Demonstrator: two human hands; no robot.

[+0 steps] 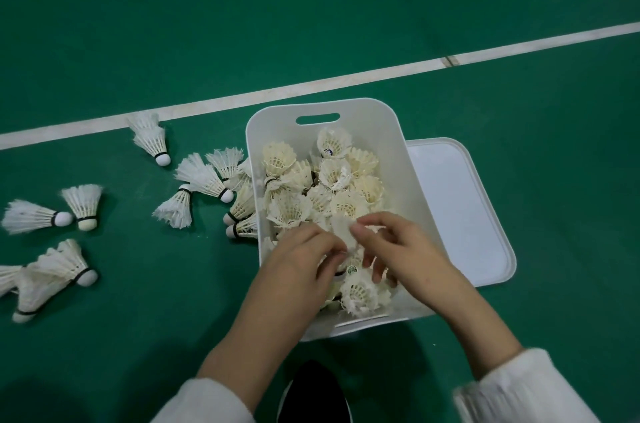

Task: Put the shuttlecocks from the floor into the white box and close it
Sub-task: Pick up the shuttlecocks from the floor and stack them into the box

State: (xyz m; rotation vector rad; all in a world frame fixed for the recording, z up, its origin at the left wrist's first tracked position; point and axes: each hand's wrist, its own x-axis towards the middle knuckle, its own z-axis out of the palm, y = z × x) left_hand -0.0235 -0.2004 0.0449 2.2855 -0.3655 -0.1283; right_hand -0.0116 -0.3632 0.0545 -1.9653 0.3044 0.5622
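Observation:
The white box (349, 111) stands open on the green floor, with several shuttlecocks (325, 187) standing in it, feathers up. Both hands are over its near half. My left hand (298, 263) and my right hand (394, 249) together hold one white shuttlecock (346, 235) between their fingertips, just above the others. The box's white lid (460, 214) lies flat on the floor at the box's right side, partly under it. Several more shuttlecocks (201, 180) lie scattered on the floor left of the box, some touching its left wall.
White court lines (519, 41) cross the green floor behind the box. A dark shoe tip (315, 391) shows at the bottom edge, just in front of the box. White sleeves cover both forearms.

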